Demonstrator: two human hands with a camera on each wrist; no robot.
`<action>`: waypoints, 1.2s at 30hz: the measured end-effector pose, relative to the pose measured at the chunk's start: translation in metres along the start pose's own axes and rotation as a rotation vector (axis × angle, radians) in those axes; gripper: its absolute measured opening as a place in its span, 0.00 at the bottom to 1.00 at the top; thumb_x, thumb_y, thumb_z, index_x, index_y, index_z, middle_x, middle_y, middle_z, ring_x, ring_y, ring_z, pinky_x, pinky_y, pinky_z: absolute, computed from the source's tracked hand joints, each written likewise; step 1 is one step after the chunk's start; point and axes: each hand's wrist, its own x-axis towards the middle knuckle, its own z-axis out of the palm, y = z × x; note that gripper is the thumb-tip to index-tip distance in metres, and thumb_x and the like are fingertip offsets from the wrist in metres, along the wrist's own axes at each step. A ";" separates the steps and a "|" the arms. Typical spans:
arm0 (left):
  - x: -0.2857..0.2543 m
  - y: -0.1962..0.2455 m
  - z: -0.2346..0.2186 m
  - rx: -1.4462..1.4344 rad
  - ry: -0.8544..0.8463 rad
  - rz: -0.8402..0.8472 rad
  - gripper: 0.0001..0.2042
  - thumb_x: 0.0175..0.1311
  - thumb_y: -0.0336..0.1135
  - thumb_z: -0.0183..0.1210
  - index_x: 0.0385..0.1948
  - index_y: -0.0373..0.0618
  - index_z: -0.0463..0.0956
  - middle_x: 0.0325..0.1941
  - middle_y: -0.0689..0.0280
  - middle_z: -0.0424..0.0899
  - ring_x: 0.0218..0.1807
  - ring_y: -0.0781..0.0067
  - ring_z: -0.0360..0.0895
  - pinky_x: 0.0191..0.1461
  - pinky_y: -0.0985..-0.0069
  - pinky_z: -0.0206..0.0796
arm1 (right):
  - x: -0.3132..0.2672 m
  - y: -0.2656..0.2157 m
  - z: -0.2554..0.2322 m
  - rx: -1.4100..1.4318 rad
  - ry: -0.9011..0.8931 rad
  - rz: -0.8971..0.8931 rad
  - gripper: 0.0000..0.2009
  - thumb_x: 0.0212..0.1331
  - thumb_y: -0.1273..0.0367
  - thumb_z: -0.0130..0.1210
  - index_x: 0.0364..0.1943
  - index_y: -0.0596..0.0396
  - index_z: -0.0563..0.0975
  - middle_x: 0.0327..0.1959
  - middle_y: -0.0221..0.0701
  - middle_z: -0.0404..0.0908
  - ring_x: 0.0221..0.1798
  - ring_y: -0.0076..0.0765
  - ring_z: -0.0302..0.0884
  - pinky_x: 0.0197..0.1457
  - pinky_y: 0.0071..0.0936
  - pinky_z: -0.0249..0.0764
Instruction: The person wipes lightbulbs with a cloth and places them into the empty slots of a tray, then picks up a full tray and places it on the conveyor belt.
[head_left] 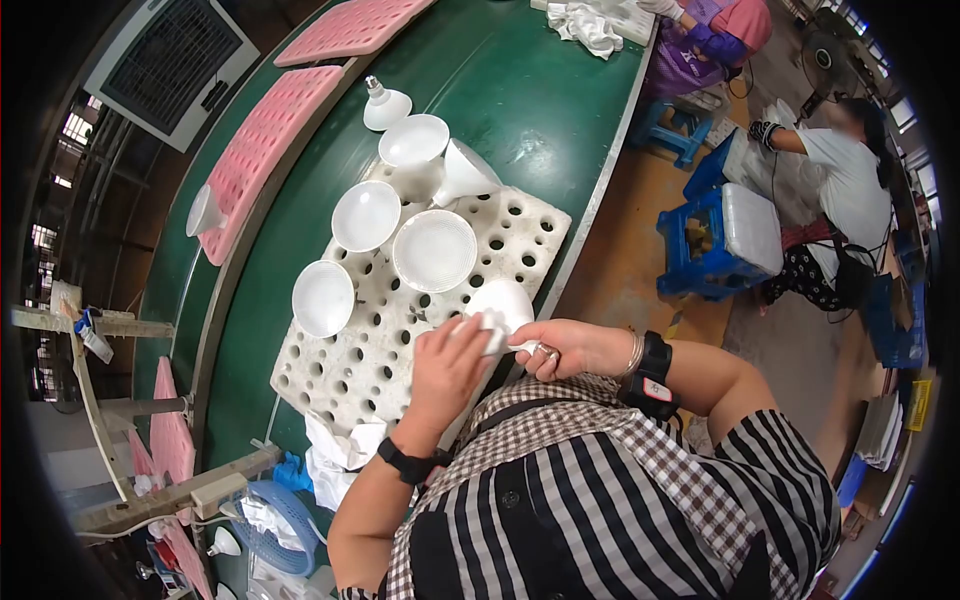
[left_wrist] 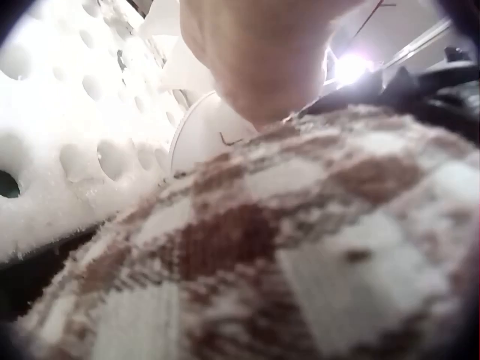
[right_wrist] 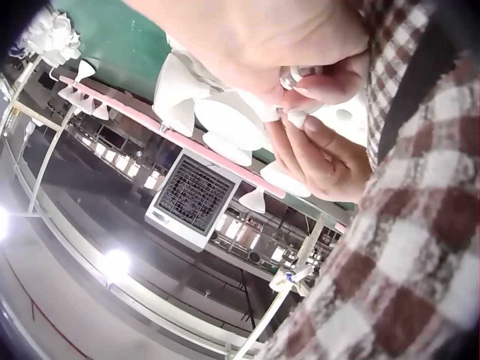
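Note:
In the head view, a white cone-shaped lamp (head_left: 502, 300) lies close to the person's front, over the near edge of the foam board. Fingers of the left hand (head_left: 448, 368) curl over its narrow end, where lumpy white cloth (head_left: 492, 328) shows. The right hand (head_left: 578, 350), wearing a ring, pinches a thin white end of this cloth beside the left fingertips. Up close in the right wrist view, the right hand (right_wrist: 262, 49) and left hand (right_wrist: 322, 159) meet around white material. The left wrist view is mostly covered by checked fabric (left_wrist: 225, 232).
Several white lamps (head_left: 436, 250) stand in the holed white foam board (head_left: 385, 345) on the green table (head_left: 500, 80). Another lamp (head_left: 386, 106) stands behind. Pink holed boards (head_left: 265, 150) lie along the far side. White cloths (head_left: 345, 450) lie at the left. Other people sit at the right.

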 end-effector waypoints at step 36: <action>-0.006 -0.026 0.030 -0.049 0.229 -0.403 0.14 0.58 0.30 0.61 0.46 0.42 0.80 0.53 0.65 0.81 0.52 0.56 0.72 0.57 0.65 0.63 | 0.013 0.014 -0.008 -0.015 0.058 -0.111 0.15 0.58 0.72 0.57 0.45 0.58 0.66 0.25 0.28 0.69 0.17 0.15 0.59 0.13 0.12 0.50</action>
